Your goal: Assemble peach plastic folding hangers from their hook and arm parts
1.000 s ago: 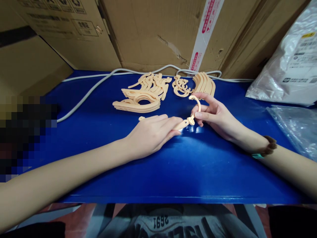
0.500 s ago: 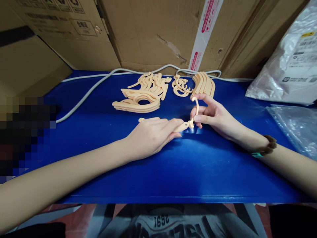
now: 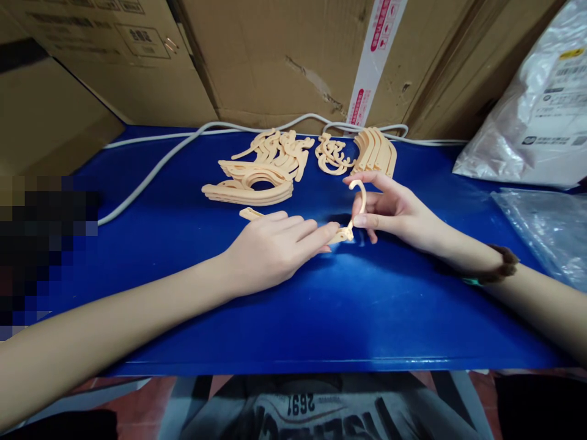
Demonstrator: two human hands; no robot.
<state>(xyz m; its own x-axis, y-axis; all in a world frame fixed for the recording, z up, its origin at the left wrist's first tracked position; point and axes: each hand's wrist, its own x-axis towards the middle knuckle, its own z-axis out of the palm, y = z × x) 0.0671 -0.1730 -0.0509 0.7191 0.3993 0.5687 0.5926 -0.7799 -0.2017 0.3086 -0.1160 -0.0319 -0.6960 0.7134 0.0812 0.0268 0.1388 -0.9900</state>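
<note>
The left hand [image 3: 277, 253] grips a slim, pale-peach arm [image 3: 339, 236], smooth and plastic-looking, while the right hand [image 3: 389, 205] pinches a C-curved hook [image 3: 364, 200], its knobbed base at the arm's tip. Beyond the grips lie tangled spare hooks [image 3: 326, 146] and bowed, stacked arms [image 3: 247, 194]; beneath spreads a glossy blue table [image 3: 321, 324].
</note>
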